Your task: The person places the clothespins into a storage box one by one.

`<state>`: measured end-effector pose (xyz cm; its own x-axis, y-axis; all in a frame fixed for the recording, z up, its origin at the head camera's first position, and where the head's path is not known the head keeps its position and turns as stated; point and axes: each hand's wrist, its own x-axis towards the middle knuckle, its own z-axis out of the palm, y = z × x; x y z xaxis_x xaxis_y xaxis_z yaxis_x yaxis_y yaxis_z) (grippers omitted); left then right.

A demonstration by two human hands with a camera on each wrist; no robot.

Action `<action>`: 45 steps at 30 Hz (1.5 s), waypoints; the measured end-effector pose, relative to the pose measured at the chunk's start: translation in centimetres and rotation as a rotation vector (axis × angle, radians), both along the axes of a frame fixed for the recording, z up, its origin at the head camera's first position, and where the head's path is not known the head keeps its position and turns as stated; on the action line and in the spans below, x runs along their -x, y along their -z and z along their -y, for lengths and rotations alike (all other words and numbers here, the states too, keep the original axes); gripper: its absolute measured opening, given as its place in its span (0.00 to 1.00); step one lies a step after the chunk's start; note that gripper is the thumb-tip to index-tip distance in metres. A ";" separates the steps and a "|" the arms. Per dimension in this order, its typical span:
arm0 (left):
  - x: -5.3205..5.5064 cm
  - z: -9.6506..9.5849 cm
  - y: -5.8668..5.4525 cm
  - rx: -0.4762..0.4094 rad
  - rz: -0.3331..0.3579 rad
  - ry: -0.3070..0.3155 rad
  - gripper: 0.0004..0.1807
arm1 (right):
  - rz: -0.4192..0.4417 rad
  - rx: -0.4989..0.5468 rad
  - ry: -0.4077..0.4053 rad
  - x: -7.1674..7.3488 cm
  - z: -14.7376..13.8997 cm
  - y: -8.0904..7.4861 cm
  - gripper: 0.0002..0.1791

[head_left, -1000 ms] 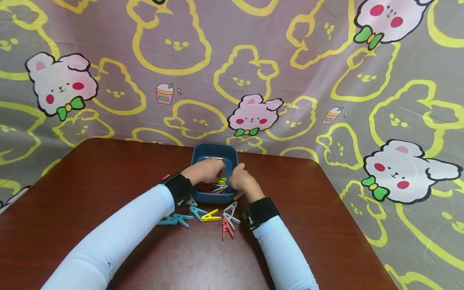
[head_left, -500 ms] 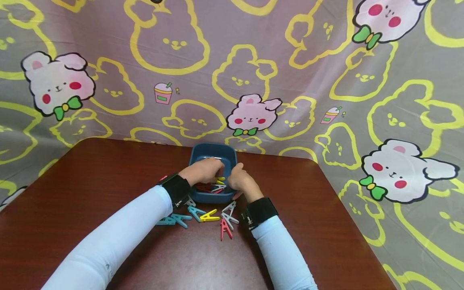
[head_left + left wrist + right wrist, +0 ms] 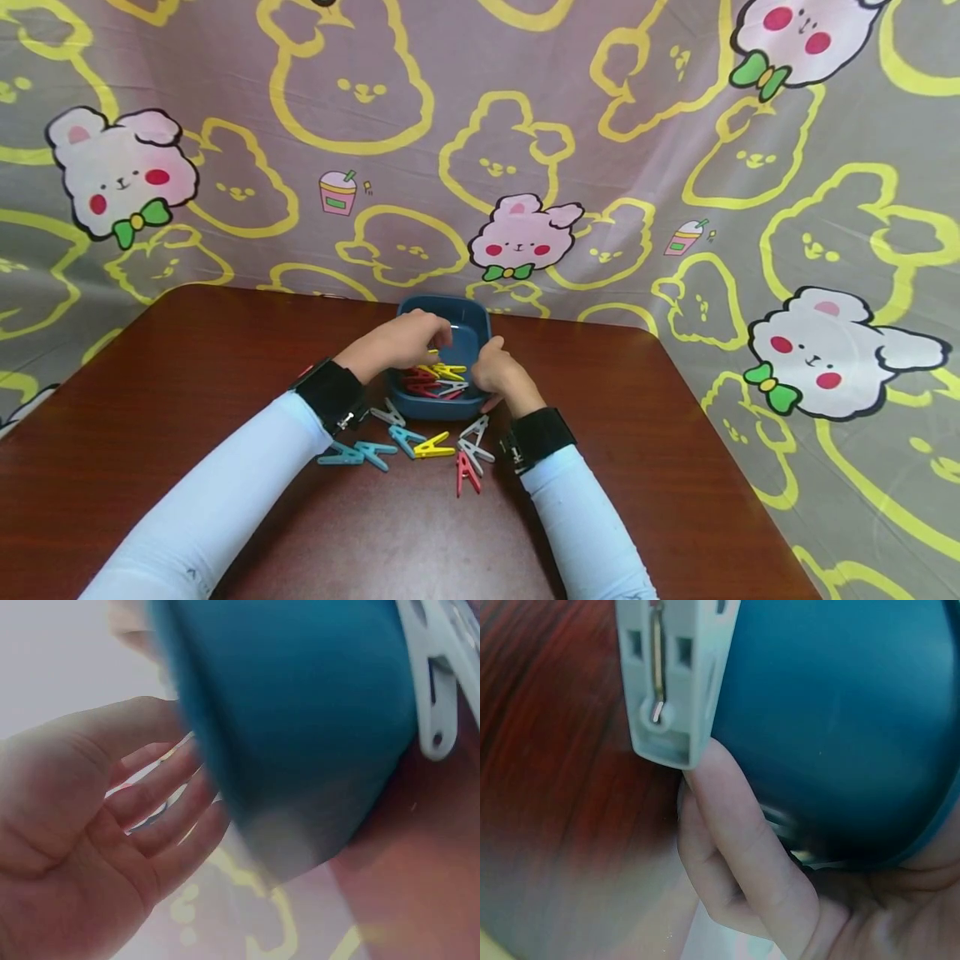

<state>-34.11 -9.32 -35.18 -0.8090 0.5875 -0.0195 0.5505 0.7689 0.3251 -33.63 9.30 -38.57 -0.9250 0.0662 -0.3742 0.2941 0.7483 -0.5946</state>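
In the head view, the right hand (image 3: 501, 371) grips the side of a blue bin (image 3: 441, 407) on the table (image 3: 240, 358), while the left hand (image 3: 401, 340) reaches over the opposite rim — above red, yellow and grey clothespins (image 3: 447, 372). Loose clips (image 3: 432, 446) (blue, grey, yellow, red) lie outside it, toward the person. In the left wrist view, the left fingers are parted and softly bent; the bin hides their tips — I cannot tell whether they touch anything. In the right wrist view, curled fingers press the bin's outer wall, near a pale clip (image 3: 671, 690).

Draped tabletop nook, room type unclear, cartoon-print cloth backdrop (image 3: 615, 158), wood-grain table (image 3: 615, 400)
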 end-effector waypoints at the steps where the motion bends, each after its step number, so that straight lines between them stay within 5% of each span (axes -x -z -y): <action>1: -0.4 0.3 -0.3 -0.011 -0.009 -0.002 0.16 | 0.000 -0.003 0.000 0.0 0.0 0.0 0.40; 10: -4.5 4.6 -3.0 -0.058 -0.108 -0.029 0.17 | 0.012 -0.012 0.014 -0.1 0.2 -0.1 0.40; 19: -7.8 6.5 -2.5 -0.002 -0.031 -0.001 0.21 | 0.009 -0.019 0.004 0.2 -0.2 -0.2 0.41; 29: -9.2 6.7 -1.9 0.074 0.126 -0.016 0.21 | 0.008 -0.011 0.002 0.0 0.0 0.0 0.41; 38: -11.1 8.4 -3.1 0.048 0.180 -0.022 0.23 | 0.009 -0.020 0.001 -0.1 -0.1 0.1 0.42; 45: -11.5 8.3 -2.1 0.100 0.241 -0.058 0.22 | 0.002 -0.008 -0.007 -0.2 -0.2 0.2 0.43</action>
